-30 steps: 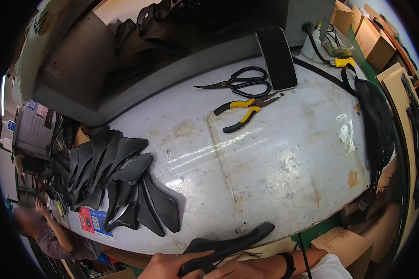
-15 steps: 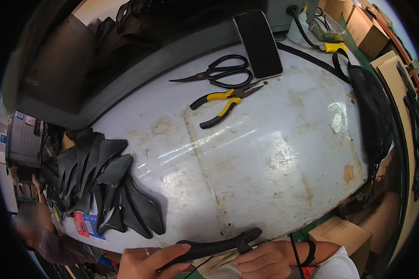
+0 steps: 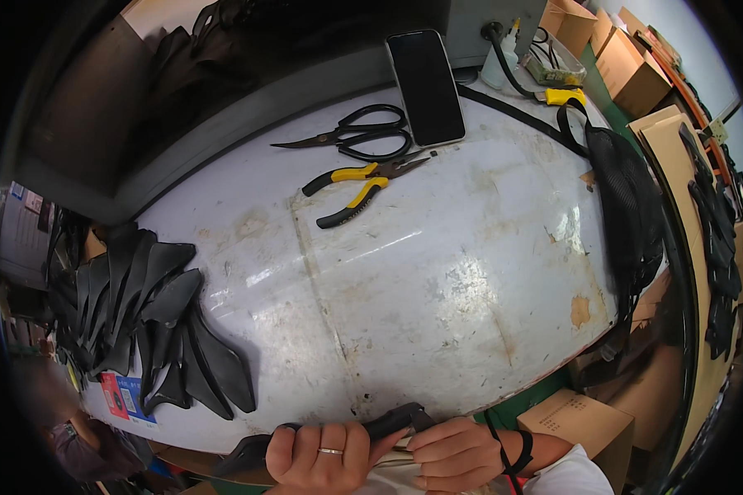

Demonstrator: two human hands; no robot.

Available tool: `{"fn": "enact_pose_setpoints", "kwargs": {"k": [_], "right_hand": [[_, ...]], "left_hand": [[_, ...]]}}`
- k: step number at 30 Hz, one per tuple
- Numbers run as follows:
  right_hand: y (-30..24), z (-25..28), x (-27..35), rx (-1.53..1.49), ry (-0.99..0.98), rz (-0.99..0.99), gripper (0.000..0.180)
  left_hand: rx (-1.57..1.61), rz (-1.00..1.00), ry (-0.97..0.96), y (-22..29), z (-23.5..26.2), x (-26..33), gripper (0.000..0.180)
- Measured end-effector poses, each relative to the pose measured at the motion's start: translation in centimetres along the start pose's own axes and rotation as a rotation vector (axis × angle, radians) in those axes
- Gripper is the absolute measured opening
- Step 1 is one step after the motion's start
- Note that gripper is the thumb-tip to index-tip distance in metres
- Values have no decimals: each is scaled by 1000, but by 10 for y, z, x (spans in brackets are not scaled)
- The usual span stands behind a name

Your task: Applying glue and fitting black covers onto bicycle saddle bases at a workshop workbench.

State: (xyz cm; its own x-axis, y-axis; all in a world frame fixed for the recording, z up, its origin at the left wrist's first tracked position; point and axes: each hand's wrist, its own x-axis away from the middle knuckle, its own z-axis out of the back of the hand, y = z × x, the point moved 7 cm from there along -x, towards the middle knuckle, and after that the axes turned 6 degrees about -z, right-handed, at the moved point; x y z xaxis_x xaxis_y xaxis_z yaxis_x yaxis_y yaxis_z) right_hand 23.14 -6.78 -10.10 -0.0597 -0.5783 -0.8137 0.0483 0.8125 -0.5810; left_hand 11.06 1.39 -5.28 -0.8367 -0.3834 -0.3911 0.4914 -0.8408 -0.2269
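A long, curved black piece [image 3: 249, 453] lies in my left hand [image 3: 320, 455], at the table's near edge. The left fingers wrap round its middle, knuckles up, and a ring shows on one finger. Close beside it, my right hand [image 3: 456, 452] is closed, with a small dark flat piece [image 3: 422, 421] jutting from the pinch against the far end of the black piece. The rest of that small piece is hidden by the fingers. At the left of the table is a pile of similar black leaf-shaped pieces [image 3: 172, 297].
Yellow-handled pliers [image 3: 363, 190], black scissors [image 3: 371, 132] and a phone [image 3: 428, 91] lie toward the back. A black mesh bag [image 3: 627, 206] hangs over the right edge. Cardboard boxes [image 3: 582, 425] stand at the lower right. Another person [image 3: 91, 441] is at the far left.
My left hand has turned from loosely spread fingers to a closed grip, knuckles up, further along the black piece. Both hands now sit closer together. The whole view has shifted slightly.
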Motion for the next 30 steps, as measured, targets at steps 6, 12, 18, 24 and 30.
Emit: {"fn": "enact_pose_setpoints", "kwargs": {"k": [6,12,18,24,30], "right_hand": [[-20,3,-13,51,-16,-80,18],[-10,-5,-19,379,55,-573,50],[15,-36,-60,-41,-319,-927,36],[14,-57,-62,-84,-231,-848,21],[15,-57,-66,-150,-138,-815,25]], "left_hand": [[40,27,63,-5,6,5,54],[115,104,182,-25,39,28,47],[193,240,240,-37,57,73,46],[203,393,227,-40,70,89,43],[685,593,130,-106,76,117,43]]}}
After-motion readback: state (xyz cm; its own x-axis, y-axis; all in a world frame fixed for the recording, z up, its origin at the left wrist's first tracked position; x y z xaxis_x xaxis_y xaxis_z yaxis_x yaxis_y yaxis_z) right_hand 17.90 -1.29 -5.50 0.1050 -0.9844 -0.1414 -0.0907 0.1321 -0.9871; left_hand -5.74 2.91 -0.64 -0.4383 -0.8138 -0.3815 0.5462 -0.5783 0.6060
